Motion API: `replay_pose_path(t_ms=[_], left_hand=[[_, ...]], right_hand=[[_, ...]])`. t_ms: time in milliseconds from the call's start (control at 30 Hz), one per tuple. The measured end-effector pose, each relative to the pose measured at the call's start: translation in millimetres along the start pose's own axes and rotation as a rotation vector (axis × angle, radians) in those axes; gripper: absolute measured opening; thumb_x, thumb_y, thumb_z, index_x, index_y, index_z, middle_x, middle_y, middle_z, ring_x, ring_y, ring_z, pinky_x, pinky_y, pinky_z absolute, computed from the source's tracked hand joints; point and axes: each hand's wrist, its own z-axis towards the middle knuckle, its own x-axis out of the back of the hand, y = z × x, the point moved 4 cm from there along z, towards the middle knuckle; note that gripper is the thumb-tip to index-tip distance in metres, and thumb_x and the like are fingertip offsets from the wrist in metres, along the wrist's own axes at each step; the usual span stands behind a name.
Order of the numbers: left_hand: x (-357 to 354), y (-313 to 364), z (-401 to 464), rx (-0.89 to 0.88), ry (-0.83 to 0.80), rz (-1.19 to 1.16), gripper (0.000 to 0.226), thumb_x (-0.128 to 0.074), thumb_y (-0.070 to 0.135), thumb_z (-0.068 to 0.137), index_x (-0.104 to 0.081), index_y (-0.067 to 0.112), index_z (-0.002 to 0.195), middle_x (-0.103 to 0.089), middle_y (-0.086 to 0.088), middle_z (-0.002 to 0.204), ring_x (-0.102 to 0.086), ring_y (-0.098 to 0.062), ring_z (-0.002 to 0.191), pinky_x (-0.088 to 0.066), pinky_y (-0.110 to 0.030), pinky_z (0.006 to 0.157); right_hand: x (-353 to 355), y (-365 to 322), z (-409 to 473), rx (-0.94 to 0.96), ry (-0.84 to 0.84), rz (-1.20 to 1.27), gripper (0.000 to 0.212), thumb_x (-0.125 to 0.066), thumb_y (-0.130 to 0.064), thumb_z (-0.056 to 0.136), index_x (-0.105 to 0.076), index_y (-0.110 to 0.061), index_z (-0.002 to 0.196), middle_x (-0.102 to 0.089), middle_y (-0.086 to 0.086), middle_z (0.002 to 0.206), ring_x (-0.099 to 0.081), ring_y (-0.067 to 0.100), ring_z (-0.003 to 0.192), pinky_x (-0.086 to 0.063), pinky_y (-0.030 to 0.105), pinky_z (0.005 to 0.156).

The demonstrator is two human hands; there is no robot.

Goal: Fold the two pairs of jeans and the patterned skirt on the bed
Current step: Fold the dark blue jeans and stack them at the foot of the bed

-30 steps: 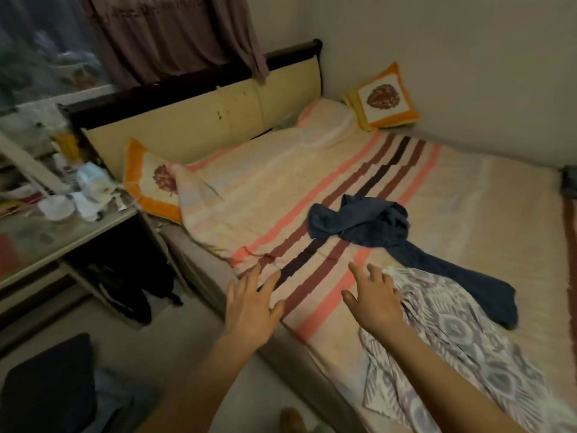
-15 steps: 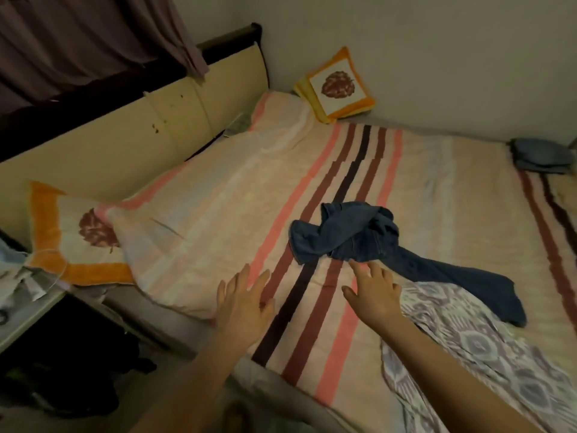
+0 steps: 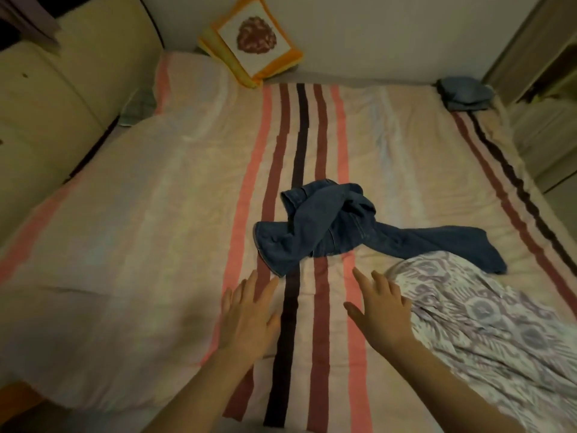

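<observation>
Headboard: a padded cream headboard (image 3: pixel 46 120) runs along the left edge, with a strip of dark curtain (image 3: pixel 28 23) hanging at the top left corner.
Bed: the bedspread (image 3: pixel 140 229) is pale with groups of pink, maroon and dark stripes running away from the viewer; it covers nearly the whole view.
Left hand: the left hand (image 3: pixel 249 317) is spread flat with straight fingers over the stripes, holding nothing, just short of the nearest jeans leg.
Cushion: an orange-bordered cushion (image 3: pixel 253 42) with a brown motif leans on the white wall (image 3: pixel 390 35) at the far edge.
Crumpled jeans: dark blue jeans (image 3: pixel 331 226) lie bunched in mid-bed, one leg trailing right.
Right hand: the right hand (image 3: pixel 381 310) is likewise flat and empty, its outer edge against the skirt.
Skirt: the patterned skirt (image 3: pixel 487 323) is spread at the lower right, under the trailing leg's end.
Far corner: a second pair of jeans (image 3: pixel 465 93) sits folded by a doorframe (image 3: pixel 524 48).
</observation>
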Motion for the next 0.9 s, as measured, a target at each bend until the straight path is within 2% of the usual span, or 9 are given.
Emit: replay_pose_path(t_ms=[67, 100, 267, 433, 633, 767, 900], left_hand=[[-18, -5, 33, -0.057, 0.018, -0.032, 0.061, -0.045, 0.04, 0.084, -0.032, 0.029, 0.143, -0.036, -0.014, 0.148, -0.044, -0.034, 0.129, -0.029, -0.053, 0.107], [-29, -7, 50, -0.076, 0.022, -0.043, 0.059, -0.05, 0.038, 0.086, -0.035, 0.028, 0.142, -0.037, -0.014, 0.147, -0.045, -0.034, 0.128, -0.031, -0.054, 0.106], [-83, -19, 120, -0.157, -0.027, 0.005, 0.066, -0.049, 0.042, 0.092, -0.012, 0.035, 0.147, -0.014, -0.01, 0.157, -0.026, -0.031, 0.139, -0.018, -0.047, 0.115], [-136, -23, 189, -0.258, -0.075, 0.0, 0.072, -0.059, 0.041, 0.087, -0.016, 0.037, 0.145, -0.013, -0.014, 0.156, -0.029, -0.037, 0.136, -0.024, -0.049, 0.111], [-194, -15, 262, -0.313, -0.09, -0.005, 0.09, -0.064, 0.049, 0.081, 0.003, 0.042, 0.142, 0.006, -0.012, 0.158, -0.014, -0.034, 0.142, -0.009, -0.052, 0.114], [-227, -9, 304, -0.365, -0.046, 0.021, 0.1, -0.074, 0.045, 0.072, -0.008, 0.041, 0.146, 0.006, -0.018, 0.156, -0.014, -0.039, 0.142, -0.009, -0.057, 0.112], [-254, -9, 331, -0.445, -0.029, 0.036, 0.101, -0.08, 0.039, 0.067, -0.016, 0.042, 0.145, 0.006, -0.018, 0.156, -0.006, -0.039, 0.143, -0.009, -0.061, 0.11]], right_hand=[[-15, -2, 26, -0.018, -0.01, 0.0, 0.066, -0.041, -0.051, 0.093, -0.007, -0.034, 0.148, -0.015, 0.005, 0.156, -0.017, 0.03, 0.142, -0.023, 0.05, 0.111], [-23, -2, 40, -0.023, -0.009, 0.005, 0.066, -0.041, -0.051, 0.094, -0.007, -0.034, 0.148, -0.015, 0.005, 0.156, -0.017, 0.03, 0.142, -0.023, 0.049, 0.111], [-76, 0, 103, -0.058, -0.02, 0.071, 0.065, -0.045, -0.044, 0.094, -0.011, -0.034, 0.148, -0.019, 0.007, 0.155, -0.022, 0.031, 0.139, -0.026, 0.049, 0.108], [-124, 16, 163, -0.139, -0.026, 0.147, 0.064, -0.044, -0.048, 0.093, -0.012, -0.035, 0.147, -0.019, 0.006, 0.155, -0.022, 0.031, 0.138, -0.023, 0.055, 0.108], [-178, 33, 237, -0.076, -0.043, 0.168, 0.072, -0.048, -0.048, 0.091, -0.008, -0.033, 0.149, -0.015, 0.007, 0.157, -0.018, 0.03, 0.141, -0.025, 0.052, 0.11], [-207, 40, 282, -0.016, -0.025, 0.145, 0.079, -0.053, -0.05, 0.088, -0.004, -0.036, 0.149, -0.01, 0.002, 0.158, -0.012, 0.027, 0.143, -0.018, 0.054, 0.11], [-231, 40, 311, 0.123, 0.029, 0.268, 0.09, -0.067, -0.048, 0.078, -0.013, -0.036, 0.148, -0.015, 0.001, 0.158, -0.016, 0.025, 0.142, -0.018, 0.048, 0.111]])
